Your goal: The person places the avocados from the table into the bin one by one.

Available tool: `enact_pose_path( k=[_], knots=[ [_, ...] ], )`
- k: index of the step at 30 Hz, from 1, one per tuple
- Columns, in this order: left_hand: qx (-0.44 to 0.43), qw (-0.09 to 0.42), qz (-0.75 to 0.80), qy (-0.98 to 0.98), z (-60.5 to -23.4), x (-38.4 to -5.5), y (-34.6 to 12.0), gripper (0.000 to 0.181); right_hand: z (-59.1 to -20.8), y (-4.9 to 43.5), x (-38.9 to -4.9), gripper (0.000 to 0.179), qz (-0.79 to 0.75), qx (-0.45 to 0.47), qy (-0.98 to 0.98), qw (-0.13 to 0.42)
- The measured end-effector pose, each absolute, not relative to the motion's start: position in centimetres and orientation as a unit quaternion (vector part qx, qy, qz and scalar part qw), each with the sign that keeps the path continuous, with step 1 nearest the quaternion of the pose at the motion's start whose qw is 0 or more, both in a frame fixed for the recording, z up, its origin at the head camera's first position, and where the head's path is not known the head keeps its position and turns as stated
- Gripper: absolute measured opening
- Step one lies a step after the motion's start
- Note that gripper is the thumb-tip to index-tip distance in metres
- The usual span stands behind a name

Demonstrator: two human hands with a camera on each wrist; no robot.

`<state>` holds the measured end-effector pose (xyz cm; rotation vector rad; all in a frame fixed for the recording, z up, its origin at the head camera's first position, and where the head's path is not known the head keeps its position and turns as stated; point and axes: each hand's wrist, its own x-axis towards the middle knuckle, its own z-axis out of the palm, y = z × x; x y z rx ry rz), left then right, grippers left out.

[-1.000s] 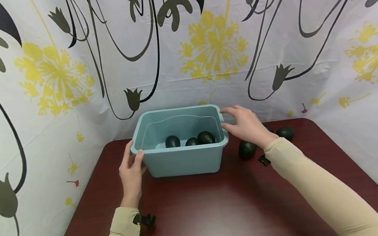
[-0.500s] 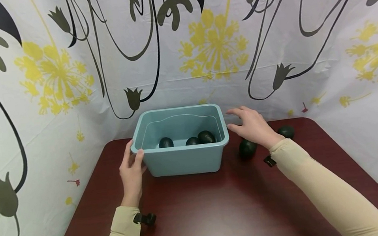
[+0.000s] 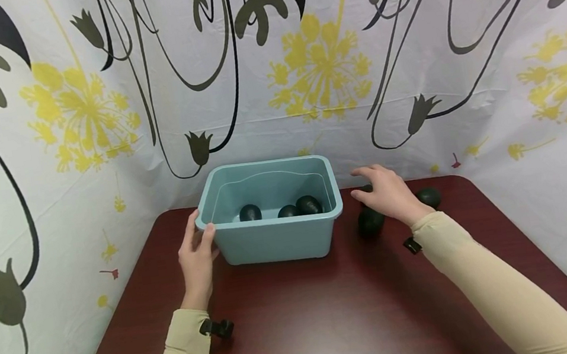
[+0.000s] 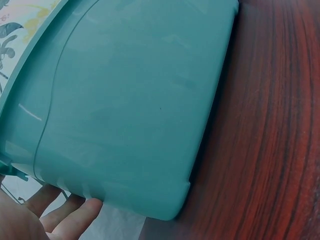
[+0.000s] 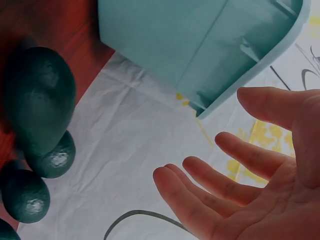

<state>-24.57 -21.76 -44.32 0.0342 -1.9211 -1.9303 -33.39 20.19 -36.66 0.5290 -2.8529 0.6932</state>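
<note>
Head view: the left hand (image 3: 198, 263) grips the near-left corner of the blue-green plastic bin (image 3: 276, 241), thumb over the rim and fingers along the side. And there's the right hand (image 3: 388, 196), fingers parted, holding nothing, above the loose avocados (image 3: 371, 223) on the desk (image 3: 291, 319), just clear of the bin's right end. Three more dark avocados (image 3: 309, 205) show inside the upright bin; its front wall cuts off their lower parts, so anything lower down stays out of sight.

This reads as a moment between grasps: one side steadying, the other free. Taking a loose avocado would call for lowering the right hand and closing its fingers round it. Beneath that hand and wrist, some of the fruit is partly covered, and the count is hard to make from here.

Over to the left wrist: fingertips against the bin's outer wall, thumb out of frame, and no fruit visible.

Right wrist now: palm and spread fingers, well apart from a big avocado and smaller-looking ones beside it, the lowest clipped by the frame edge. The bin's end pokes in above, only partly shown.
</note>
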Motion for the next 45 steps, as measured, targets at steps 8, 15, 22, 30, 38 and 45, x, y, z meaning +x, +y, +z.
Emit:
enact_pose_path(
  k=[8, 15, 22, 30, 38, 45],
  knots=[
    [0.009, 0.205, -0.694, -0.690, -44.3, -24.5, -21.9, 0.063, -37.7, 21.0, -33.7, 0.052, 0.220, 0.164, -0.959, 0.076],
    [0.012, 0.204, -0.691, -0.693, -44.3, -24.5, -21.8, 0.061, -39.1, 21.8, -33.9, 0.056, 0.213, 0.146, -0.965, 0.045],
    [0.009, 0.204, -0.692, -0.692, -44.3, -24.6, -21.8, 0.060, -40.2, 22.4, -34.0, 0.055, 0.214, 0.135, -0.967, 0.032],
    [0.013, 0.203, -0.690, -0.694, -44.4, -24.6, -21.9, 0.060, -41.8, 22.6, -33.9, 0.056, 0.202, 0.126, -0.970, 0.038],
    [0.014, 0.202, -0.690, -0.694, -44.6, -24.6, -21.8, 0.061, -43.7, 22.6, -33.7, 0.058, 0.188, 0.115, -0.975, 0.034],
    [0.009, 0.207, -0.689, -0.695, -44.4, -24.6, -21.8, 0.060, -45.0, 22.1, -33.5, 0.055, 0.166, 0.110, -0.979, 0.047]
  ],
)
